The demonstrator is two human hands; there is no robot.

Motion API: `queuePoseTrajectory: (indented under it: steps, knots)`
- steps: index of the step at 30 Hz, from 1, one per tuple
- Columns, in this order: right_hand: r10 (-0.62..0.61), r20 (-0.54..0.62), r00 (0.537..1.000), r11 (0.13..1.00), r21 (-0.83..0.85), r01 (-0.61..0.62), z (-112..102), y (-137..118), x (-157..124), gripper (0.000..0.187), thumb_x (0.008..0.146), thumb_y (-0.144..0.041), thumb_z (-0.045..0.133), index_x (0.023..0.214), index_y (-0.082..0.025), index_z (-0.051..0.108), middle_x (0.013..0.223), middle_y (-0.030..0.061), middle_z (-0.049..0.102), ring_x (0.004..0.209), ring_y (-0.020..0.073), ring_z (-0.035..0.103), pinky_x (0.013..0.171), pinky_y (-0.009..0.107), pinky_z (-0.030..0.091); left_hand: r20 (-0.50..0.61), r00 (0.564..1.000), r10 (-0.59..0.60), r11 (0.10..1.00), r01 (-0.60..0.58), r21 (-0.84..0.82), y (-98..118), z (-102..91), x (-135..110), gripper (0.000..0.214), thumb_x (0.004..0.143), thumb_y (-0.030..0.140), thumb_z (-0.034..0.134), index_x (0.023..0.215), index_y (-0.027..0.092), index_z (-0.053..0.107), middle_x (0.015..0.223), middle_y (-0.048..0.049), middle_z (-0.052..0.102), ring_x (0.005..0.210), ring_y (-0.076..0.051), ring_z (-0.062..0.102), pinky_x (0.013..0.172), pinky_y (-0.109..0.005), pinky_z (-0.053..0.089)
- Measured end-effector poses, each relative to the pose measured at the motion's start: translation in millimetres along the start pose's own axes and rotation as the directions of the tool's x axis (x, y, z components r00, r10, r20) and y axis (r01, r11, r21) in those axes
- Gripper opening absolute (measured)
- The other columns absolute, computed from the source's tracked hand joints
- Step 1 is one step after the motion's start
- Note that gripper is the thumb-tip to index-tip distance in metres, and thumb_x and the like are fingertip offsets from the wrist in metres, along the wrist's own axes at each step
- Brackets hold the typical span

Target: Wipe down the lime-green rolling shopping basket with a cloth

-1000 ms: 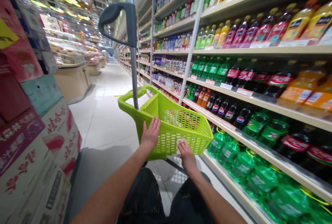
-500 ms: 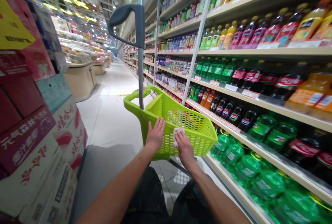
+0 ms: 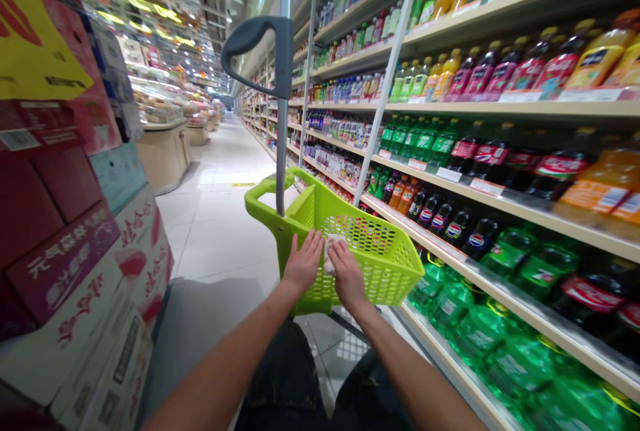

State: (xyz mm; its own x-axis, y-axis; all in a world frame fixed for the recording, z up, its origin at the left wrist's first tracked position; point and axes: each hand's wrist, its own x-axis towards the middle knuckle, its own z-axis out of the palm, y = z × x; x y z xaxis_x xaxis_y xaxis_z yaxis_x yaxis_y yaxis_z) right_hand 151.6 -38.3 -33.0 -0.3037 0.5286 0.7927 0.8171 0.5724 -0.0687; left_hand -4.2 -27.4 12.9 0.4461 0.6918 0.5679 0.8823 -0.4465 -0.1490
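A lime-green plastic shopping basket [image 3: 385, 271] with perforated walls stands in front of me, tilted in view. From its left end rises a grey pole with a dark grey loop handle [image 3: 286, 58]. My right hand [image 3: 347, 278] presses a crumpled white cloth [image 3: 331, 254] flat against the near side wall, just under the rim. Beside it, my left hand [image 3: 303, 261] lies on the same wall with its fingers stretched out and nothing in them. The palm sides of both hands are hidden.
Shelves of drink bottles [image 3: 453, 144] run along the right, close to the basket. Stacked cartons [image 3: 65, 244] with a yellow sign [image 3: 40, 38] stand at the left. A pale tiled aisle [image 3: 210, 218] leads away past display counters [image 3: 165, 154].
My right hand has slid the cloth leftward along the basket wall, closer to my left hand. My left hand stays on the wall. The whole view has shifted slightly.
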Motion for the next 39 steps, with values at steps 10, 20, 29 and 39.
queuePoseTrajectory:
  steps: [10, 20, 29, 39]
  knots:
    - [-0.049, 0.077, 0.996, 0.998, 0.038, 0.046, 15, -8, -25, 0.05, 0.075, 0.002, 0.037, 0.12, -0.014, 0.05, 0.124, 0.0125, 0.051, 0.126, 0.0205, 0.031, 0.097, 0.041, 0.04, -0.026, 1.0, -0.004, 1.0, 0.005, 0.023, -37, -15.6, 0, 0.054, 0.077, 0.009, 0.028, 0.131, 0.013, 0.032, 0.139, -0.0101, 0.032, 0.131, -0.022, 0.021, 0.104, -0.054, 0.009]
    - [-0.117, 0.121, 0.986, 0.989, 0.102, 0.105, 25, -12, -21, 0.047, 0.076, 0.0, 0.041, 0.12, -0.015, 0.05, 0.121, 0.014, 0.053, 0.126, 0.0208, 0.031, 0.096, 0.043, 0.039, -0.121, 0.987, -0.102, 0.993, 0.107, 0.039, -66, -26.5, -14, 0.056, 0.075, 0.007, 0.029, 0.131, 0.012, 0.034, 0.137, -0.0117, 0.035, 0.13, -0.022, 0.024, 0.105, -0.053, 0.004]
    - [-0.097, 0.021, 0.995, 0.992, 0.086, 0.095, 32, -34, 42, 0.045, 0.079, 0.0, 0.037, 0.12, -0.012, 0.05, 0.127, 0.0132, 0.048, 0.129, 0.0199, 0.025, 0.102, 0.042, 0.033, -0.044, 0.958, -0.282, 0.957, 0.284, 0.065, -101, -45.7, 12, 0.06, 0.07, 0.003, 0.029, 0.129, 0.011, 0.034, 0.138, -0.0109, 0.034, 0.13, -0.023, 0.022, 0.103, -0.057, 0.01]
    - [-0.113, -0.064, 0.991, 0.952, 0.278, 0.127, 31, -67, 69, 0.048, 0.082, -0.006, 0.038, 0.128, -0.02, 0.04, 0.136, 0.0058, 0.038, 0.13, 0.0167, 0.022, 0.105, 0.038, 0.028, -0.018, 0.96, -0.28, 0.956, 0.28, 0.084, -94, -38.7, 4, 0.064, 0.071, 0.004, 0.03, 0.134, 0.012, 0.025, 0.144, -0.0084, 0.02, 0.133, -0.022, 0.011, 0.103, -0.055, 0.014]
